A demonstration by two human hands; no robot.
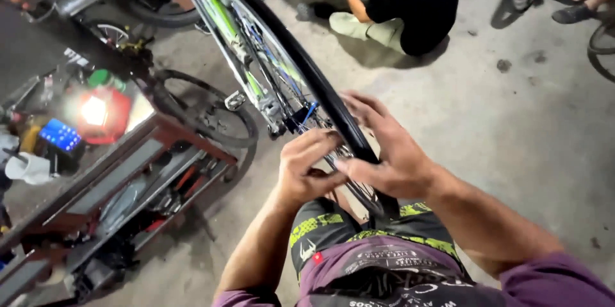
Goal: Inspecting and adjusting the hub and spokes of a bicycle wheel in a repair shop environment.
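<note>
Two-handed work, done low and close to the body. Pressed the right hand (384, 153) flat and unclenched over the black rubber tyre (301, 57), fingers spread past its far side, thumb laid across the tread. Curled the left hand (307, 169) just beside it, on the side nearer the silver spoked wheel rim (272, 63); could not tell whether those bent fingers pinched the tyre's edge or merely rested against it. Held the tyre between both palms and just above the knees, wheel mounted in the upturned green-and-white bicycle frame (218, 15) reaching away beyond the fingertips. Judged best handled in short bites: thumbs side by side, pressure from the heel of the palm rather than the fingertips, wrists straight, knuckles clear of the spokes just under the left hand. Judged wise also to brace the wheel against the legs to stop it turning under the push. Left alone, well off beyond the left elbow: a rusty red metal workbench (160, 134) with a glowing red lamp (96, 111). Far ahead of the right hand, a crouching person in a black shirt (416, 6), busy elsewhere.
</note>
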